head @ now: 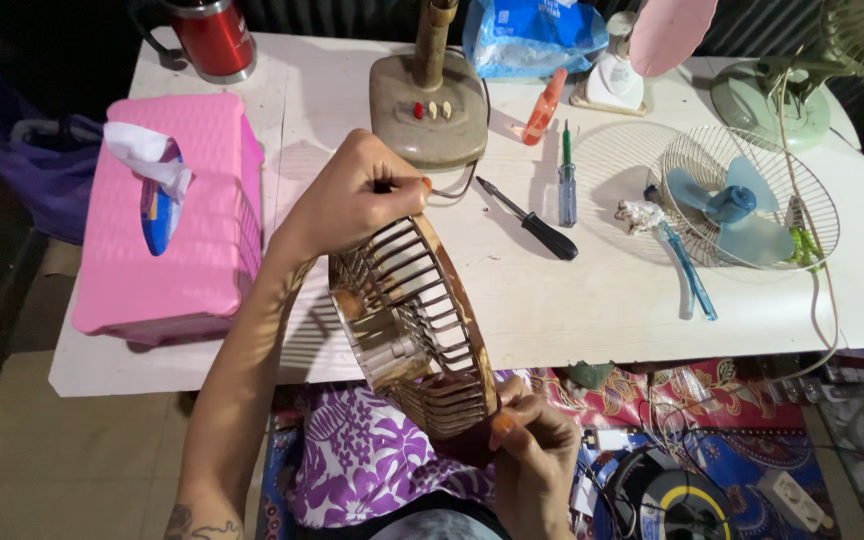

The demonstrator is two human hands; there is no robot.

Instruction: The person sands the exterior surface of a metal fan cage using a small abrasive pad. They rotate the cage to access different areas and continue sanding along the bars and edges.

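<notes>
A dirty brown fan grille is held on edge over the front edge of the white table. My left hand grips its upper rim. My right hand grips its lower rim, near my lap. Behind the grille stands a beige fan base with small buttons and a post. A black-handled screwdriver and a blue-handled screwdriver lie on the table to the right of my left hand.
A pink tissue box sits at the left, a red mug behind it. At the right lie a wire grille with blue fan blades, a toothbrush and a green fan. Cables and a power strip lie on the floor.
</notes>
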